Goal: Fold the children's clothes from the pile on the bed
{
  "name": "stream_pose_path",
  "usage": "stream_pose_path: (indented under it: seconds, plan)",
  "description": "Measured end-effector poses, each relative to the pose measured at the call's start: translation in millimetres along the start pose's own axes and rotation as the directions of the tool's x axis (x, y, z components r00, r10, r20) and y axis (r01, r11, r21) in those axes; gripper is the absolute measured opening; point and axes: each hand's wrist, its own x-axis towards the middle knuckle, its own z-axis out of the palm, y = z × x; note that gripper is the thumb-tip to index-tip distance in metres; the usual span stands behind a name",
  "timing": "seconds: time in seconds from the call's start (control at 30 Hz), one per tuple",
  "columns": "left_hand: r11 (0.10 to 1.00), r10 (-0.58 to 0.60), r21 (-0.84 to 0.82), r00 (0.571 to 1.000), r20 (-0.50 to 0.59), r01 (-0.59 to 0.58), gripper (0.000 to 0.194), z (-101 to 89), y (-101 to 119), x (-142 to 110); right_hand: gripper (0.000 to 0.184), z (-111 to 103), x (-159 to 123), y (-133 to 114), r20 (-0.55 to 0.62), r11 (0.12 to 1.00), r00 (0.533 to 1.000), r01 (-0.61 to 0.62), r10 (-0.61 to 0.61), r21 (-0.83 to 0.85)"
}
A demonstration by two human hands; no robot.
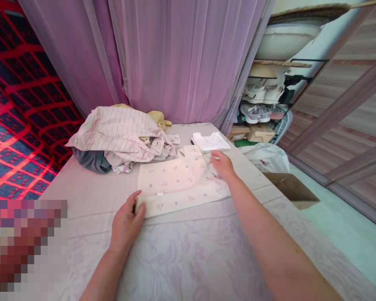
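**Both hands on a pale floral baby garment laid on a bed**

The left hand rests on the garment's near lower corner, its fingers slightly spread and open against the edge, gripping nothing that can be seen. The right hand is at the garment's far right side, its fingers curled closed and pinching the fabric's edge. The garment lies folded over, flat on a lilac patterned bedsheet. Just beyond it sits a crumpled heap of striped and grey clothes, and a folded white garment lies beyond its right end. Further right of it, off the bed, are a cardboard box, a white plastic bag and a rack of shoes. A sheer mauve curtain hangs behind it.
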Motion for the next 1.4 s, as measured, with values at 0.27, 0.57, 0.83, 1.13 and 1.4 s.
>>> stream_pose_path:
  seconds: [0.27, 0.57, 0.83, 1.13, 1.4]
  plan:
    - [1.0, 0.023, -0.005, 1.0, -0.02, -0.023, 0.047, -0.4, 1, -1, 0.037, -54, -89, 34, 0.015, 0.97, 0.991, -0.126, 0.132, -0.21]
    - [0.994, 0.056, -0.097, 0.998, -0.004, -0.057, 0.048, -3.7, -2, -7, 0.045, -45, -109, 53, -0.037, 0.999, 0.999, -0.027, 0.029, 0.046]
    - [0.977, 0.11, 0.176, 0.992, 0.068, -0.121, 0.043, -12.8, 4, -8, 0.037, -42, -113, 64, -0.03, 0.99, 0.993, 0.111, -0.114, -0.087]
    - [0.91, 0.29, 0.31, 0.957, 0.001, -0.276, 0.038, -13.4, 6, -9, 0.024, -45, -117, 48, -0.149, 0.903, 0.914, 0.329, -0.378, -0.276]
    - [0.7, 0.584, 0.209, 0.716, 0.382, -0.683, 0.056, 20.0, 30, -28, 0.051, -6, -152, -11, 0.426, 0.747, 0.786, 0.59, -0.448, -0.305]
